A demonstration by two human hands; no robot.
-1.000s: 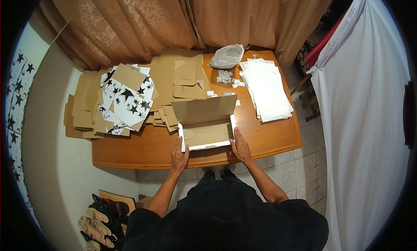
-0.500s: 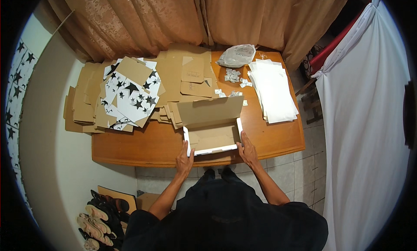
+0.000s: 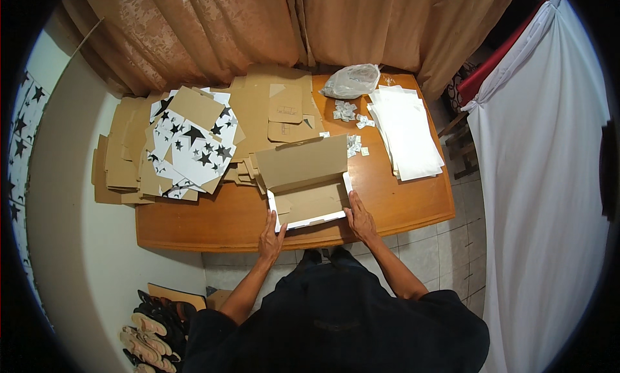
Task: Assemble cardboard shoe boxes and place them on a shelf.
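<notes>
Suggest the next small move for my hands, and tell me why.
Perhaps lift your right hand off the cardboard box and reach for the small packets: your left hand holds the box's opposite side, the lid stands raised, bare cardboard shows inside, and the packets lie near the lid's right edge.

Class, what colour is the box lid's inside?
Brown: the lid's inside shows best in the head view.

A wooden table (image 3: 194, 228) bears cardboard (image 3: 253, 111), paper (image 3: 405, 134), packets (image 3: 345, 110), seemingly a box (image 3: 307, 166).
</notes>
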